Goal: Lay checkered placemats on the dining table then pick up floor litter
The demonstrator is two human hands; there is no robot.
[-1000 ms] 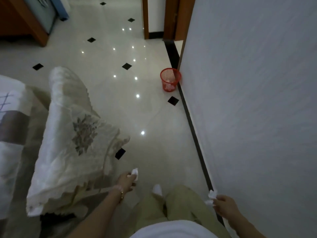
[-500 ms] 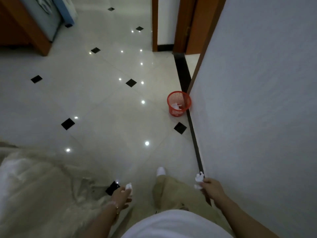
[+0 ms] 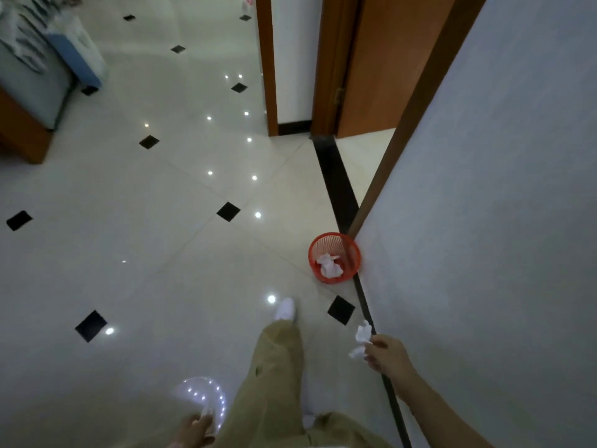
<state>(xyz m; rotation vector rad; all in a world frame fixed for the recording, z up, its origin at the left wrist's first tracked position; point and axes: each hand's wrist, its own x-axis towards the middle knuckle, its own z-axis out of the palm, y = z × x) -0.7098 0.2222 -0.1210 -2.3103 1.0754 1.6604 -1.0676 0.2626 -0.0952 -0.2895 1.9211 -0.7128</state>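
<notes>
Pinches a crumpled tissue (image 3: 362, 339) in the right hand (image 3: 389, 354), clutches another wad (image 3: 206, 412) in the left hand (image 3: 193, 430) — with the red basket (image 3: 334, 244) ahead by the wall (image 3: 484, 221), nearer the right hand, slightly to its left.

You have a single wide-angle view from your head, facing forward and steeply down over your legs (image 3: 277, 367) onto the tiled floor (image 3: 145, 270). The white wall (image 3: 484, 221) runs close along its right side, and your right hand (image 3: 387, 354) enters at the lower edge.
</notes>
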